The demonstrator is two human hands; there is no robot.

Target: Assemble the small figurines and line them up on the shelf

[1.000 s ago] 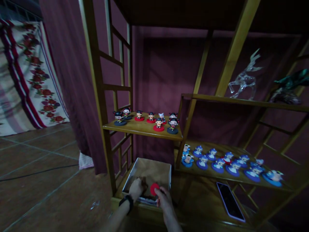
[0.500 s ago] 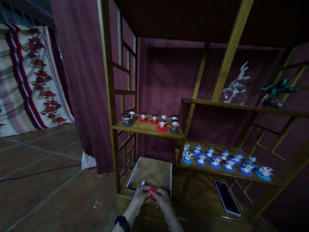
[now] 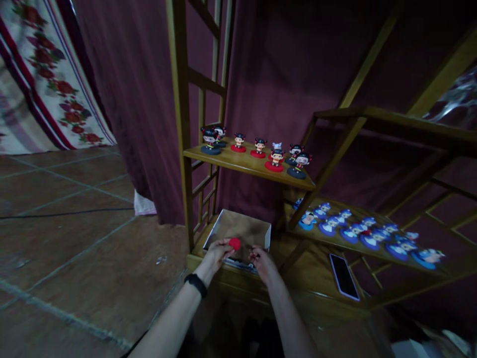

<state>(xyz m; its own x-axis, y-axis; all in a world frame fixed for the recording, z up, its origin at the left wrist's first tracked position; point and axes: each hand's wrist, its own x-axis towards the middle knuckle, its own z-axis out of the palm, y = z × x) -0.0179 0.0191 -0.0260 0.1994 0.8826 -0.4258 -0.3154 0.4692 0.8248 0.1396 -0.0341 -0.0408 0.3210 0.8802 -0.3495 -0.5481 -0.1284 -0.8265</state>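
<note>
A dim room with a brown tiled floor (image 3: pixel 93 253) spreads out to my left, and a tall wooden shelf unit (image 3: pixel 181 124) stands before me, filling the middle and right. A dark purple curtain (image 3: pixel 145 124) hangs just beside it on the left; farther left hangs a pale cloth (image 3: pixel 55 84) patterned with red flowers and stripes. Within the unit, a small upper shelf (image 3: pixel 227 159) carries big-headed, black-haired figurines (image 3: pixel 276 157) on round red or dark bases, with a grey-white one (image 3: pixel 277 145) among them. Lower and to the right, another shelf bears two rows of blue and white figurines (image 3: pixel 373 237), mostly on purple or blue bases. An open, shallow box (image 3: pixel 242 226) with a brown inside and white edges sits on the unit's bottom board, below the upper shelf. Both my hands are at the box's near side. My left hand (image 3: pixel 217 251), with a black band (image 3: pixel 196 285) on its wrist, grips a flat red disc (image 3: pixel 234 243) by its edge, above the box. My right hand (image 3: pixel 262 259) is curled, fingertips together, near the box's right side; I cannot tell whether it holds anything. A phone (image 3: pixel 344 277) with a pale purple rim lies on the bottom board, well to the right of the box.
</note>
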